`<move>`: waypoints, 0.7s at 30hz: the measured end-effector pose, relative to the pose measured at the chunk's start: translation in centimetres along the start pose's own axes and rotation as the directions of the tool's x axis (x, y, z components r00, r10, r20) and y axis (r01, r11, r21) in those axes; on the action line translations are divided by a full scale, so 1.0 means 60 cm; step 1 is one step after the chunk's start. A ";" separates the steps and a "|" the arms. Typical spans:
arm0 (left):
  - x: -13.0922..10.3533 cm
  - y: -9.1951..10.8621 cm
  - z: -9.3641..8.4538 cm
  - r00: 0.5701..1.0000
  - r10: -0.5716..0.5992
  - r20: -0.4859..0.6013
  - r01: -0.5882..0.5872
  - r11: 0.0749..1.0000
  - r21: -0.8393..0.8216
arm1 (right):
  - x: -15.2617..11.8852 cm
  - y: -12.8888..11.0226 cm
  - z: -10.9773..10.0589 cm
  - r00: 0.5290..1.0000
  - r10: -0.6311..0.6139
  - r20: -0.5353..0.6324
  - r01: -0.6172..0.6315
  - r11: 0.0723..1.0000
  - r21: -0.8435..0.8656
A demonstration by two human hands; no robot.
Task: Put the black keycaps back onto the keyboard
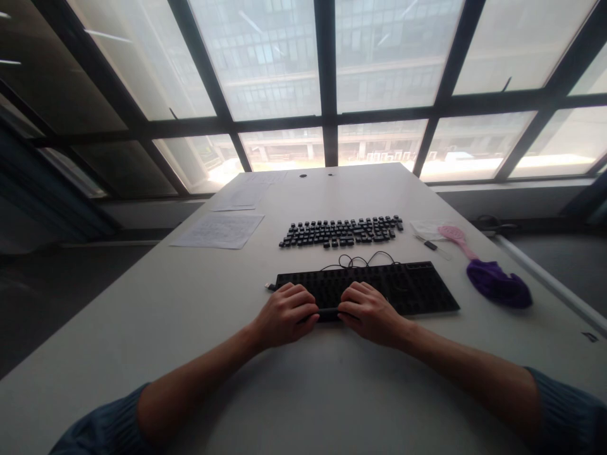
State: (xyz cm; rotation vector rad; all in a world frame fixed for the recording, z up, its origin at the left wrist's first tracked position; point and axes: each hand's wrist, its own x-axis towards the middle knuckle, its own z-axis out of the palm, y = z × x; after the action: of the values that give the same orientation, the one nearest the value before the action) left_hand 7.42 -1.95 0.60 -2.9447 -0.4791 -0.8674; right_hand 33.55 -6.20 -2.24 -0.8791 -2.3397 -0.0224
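Note:
A black keyboard (417, 287) lies on the white table in front of me, its key area dark and seemingly stripped of many keycaps. My left hand (287, 314) is closed at its front left part, fingers curled over the edge. Close beside it, my right hand (370, 314) grips the same front edge near the middle. A short stretch of black edge shows between the two hands; the fingertips are partly hidden. Behind the keyboard, loose black keycaps (341, 232) stand in rows. The keyboard's thin cable (348, 260) loops along its back, and a USB plug (269, 287) pokes out at its left.
To the right lie a pink brush (453, 234), a purple cloth (497, 284), a small dark-handled tool (429, 244) and a clear plastic bag (422, 226). Printed paper sheets (218, 230) rest at the left. Large windows (379, 57) stand beyond the table (142, 316).

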 end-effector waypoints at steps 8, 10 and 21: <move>0.001 0.000 0.000 1.000 0.014 -0.022 -0.014 1.000 0.007 | 0.000 0.001 0.002 1.000 -0.007 0.003 0.007 1.000 -0.007; 0.002 -0.002 -0.001 1.000 0.008 -0.024 -0.008 1.000 0.011 | 0.001 0.000 0.001 1.000 -0.004 -0.003 0.004 1.000 -0.001; 0.011 -0.024 -0.011 0.999 0.020 -0.043 -0.016 0.996 0.087 | 0.004 -0.002 -0.003 0.999 0.019 -0.040 -0.019 1.000 0.001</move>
State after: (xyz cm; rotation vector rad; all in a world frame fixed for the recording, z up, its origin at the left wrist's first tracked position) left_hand 7.19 -0.49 1.42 -2.8406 -0.4751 -0.8840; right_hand 33.43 -6.21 -1.95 -0.8925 -2.2943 -0.0316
